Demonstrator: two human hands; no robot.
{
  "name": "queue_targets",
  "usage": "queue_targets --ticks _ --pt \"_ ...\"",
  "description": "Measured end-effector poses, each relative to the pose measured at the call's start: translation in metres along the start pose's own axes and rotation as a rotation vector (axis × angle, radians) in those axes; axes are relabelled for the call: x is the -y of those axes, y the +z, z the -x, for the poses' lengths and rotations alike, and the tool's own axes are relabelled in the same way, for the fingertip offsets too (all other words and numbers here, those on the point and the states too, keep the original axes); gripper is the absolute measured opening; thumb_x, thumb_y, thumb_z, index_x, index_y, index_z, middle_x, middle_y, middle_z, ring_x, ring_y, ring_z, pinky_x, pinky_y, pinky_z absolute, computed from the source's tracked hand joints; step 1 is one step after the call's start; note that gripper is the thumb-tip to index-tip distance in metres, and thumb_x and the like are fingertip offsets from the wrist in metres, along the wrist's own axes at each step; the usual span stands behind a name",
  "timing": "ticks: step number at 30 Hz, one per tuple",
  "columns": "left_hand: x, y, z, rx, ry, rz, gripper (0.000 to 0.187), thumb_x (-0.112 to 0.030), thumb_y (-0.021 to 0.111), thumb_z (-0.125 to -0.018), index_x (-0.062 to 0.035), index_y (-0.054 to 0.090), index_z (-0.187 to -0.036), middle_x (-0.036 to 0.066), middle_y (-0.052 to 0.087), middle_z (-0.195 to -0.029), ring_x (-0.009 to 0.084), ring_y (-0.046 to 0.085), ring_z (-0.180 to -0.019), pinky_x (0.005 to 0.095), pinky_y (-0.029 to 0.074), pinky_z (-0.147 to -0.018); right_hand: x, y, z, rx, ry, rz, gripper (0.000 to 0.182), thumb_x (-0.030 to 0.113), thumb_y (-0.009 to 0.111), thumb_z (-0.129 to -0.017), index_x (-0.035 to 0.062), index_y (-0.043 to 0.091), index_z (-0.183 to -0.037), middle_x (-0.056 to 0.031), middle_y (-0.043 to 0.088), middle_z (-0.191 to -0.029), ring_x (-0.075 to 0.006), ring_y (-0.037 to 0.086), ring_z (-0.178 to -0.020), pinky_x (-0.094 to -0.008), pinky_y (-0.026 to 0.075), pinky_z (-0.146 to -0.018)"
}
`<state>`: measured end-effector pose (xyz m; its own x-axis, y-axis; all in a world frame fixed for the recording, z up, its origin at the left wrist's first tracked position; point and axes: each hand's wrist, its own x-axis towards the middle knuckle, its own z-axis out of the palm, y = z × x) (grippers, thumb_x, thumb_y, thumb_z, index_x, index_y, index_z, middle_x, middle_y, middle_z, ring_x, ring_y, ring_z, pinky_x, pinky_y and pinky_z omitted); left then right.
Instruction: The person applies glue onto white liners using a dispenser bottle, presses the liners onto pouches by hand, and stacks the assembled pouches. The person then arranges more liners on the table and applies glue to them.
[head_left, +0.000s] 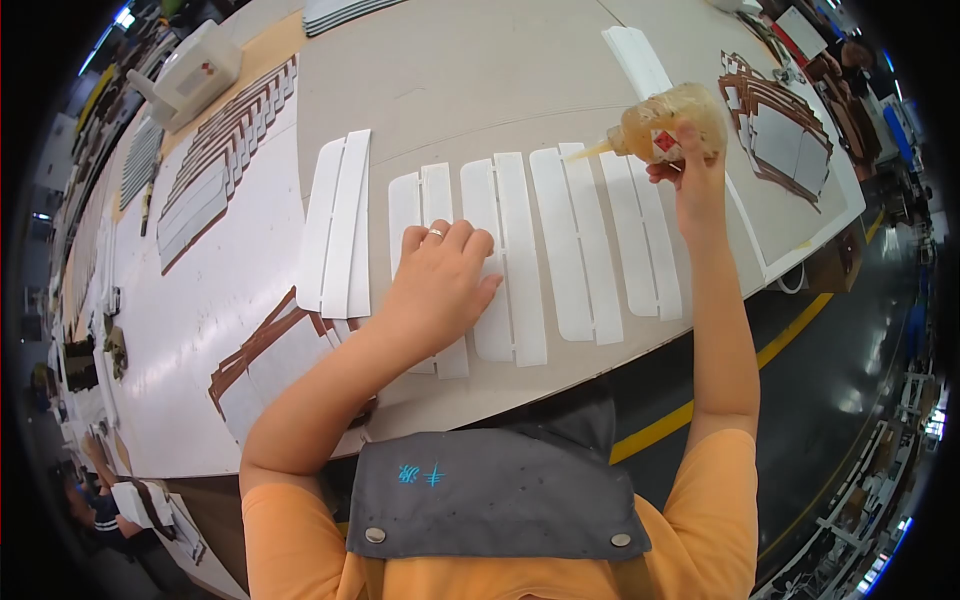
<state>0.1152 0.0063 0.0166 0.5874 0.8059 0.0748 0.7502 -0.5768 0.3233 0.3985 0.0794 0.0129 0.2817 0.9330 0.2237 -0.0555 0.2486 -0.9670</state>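
Observation:
My right hand [695, 185] is wrapped round a translucent squeeze bottle [690, 112] holding yellowish liquid. Tilted sideways, the bottle points its thin nozzle left, over the top of a white slotted panel [572, 245]. My left hand [445, 285], a ring on one finger, lies over another white panel [404, 205] with fingers bent and thumb apart; its palm side is hidden. Beside it is a third white panel [510, 270], and to the right a fourth piece [645, 240]. A stack of white panels [335, 225] sits left of my left hand.
Brown-edged pieces [225, 150] lie fanned at the left, with more [785, 140] at the right and others [275, 365] near my left forearm. A white jug [200, 75] stands at the back left. Another white strip [635, 60] lies behind the bottle. The table's edge [540, 395] runs before me.

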Motion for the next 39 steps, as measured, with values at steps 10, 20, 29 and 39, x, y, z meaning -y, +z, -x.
queue_targets --ticks 10,20,29,39 --pt "-0.039 0.027 -0.026 0.004 0.166 -0.046 0.032 -0.023 0.064 -0.078 -0.0038 0.057 -0.102 0.008 0.054 -0.107 0.0251 0.049 -0.101 0.0385 0.033 -0.089 -0.021 0.019 -0.037 0.039 -0.025 0.121 0.054 0.039 0.066 -0.081 -0.0011 0.039 -0.106 -0.0093 0.057 -0.077 -0.0113 0.054 -0.049 -0.0209 0.045 -0.041" --pt "-0.042 0.031 -0.028 0.008 0.161 -0.109 0.032 -0.022 0.065 -0.075 -0.0031 0.057 -0.099 0.008 0.054 -0.106 0.0252 0.050 -0.100 0.0385 0.032 -0.090 -0.014 0.004 -0.011 0.044 0.040 0.130 0.049 0.036 0.067 -0.081 0.0011 0.045 -0.109 -0.0066 0.057 -0.075 -0.0088 0.050 -0.043 -0.0188 0.038 -0.034" --pt "-0.045 0.032 -0.028 0.032 0.136 -0.151 0.031 -0.022 0.065 -0.076 -0.0038 0.058 -0.100 0.006 0.055 -0.106 0.0236 0.050 -0.101 0.0387 0.031 -0.091 0.010 -0.013 0.044 0.124 0.145 0.093 0.053 0.036 0.070 -0.078 0.0037 0.042 -0.110 -0.0059 0.057 -0.081 -0.0070 0.052 -0.051 -0.0186 0.039 -0.035" --pt "-0.045 0.035 -0.025 -0.048 0.148 -0.143 0.031 -0.023 0.064 -0.077 -0.0050 0.058 -0.101 0.009 0.054 -0.116 0.0246 0.050 -0.105 0.0418 0.030 -0.093 0.010 -0.040 0.092 0.145 0.278 -0.040 0.051 0.039 0.065 -0.082 0.0040 0.046 -0.114 -0.0036 0.057 -0.083 -0.0092 0.054 -0.056 -0.0202 0.040 -0.037"
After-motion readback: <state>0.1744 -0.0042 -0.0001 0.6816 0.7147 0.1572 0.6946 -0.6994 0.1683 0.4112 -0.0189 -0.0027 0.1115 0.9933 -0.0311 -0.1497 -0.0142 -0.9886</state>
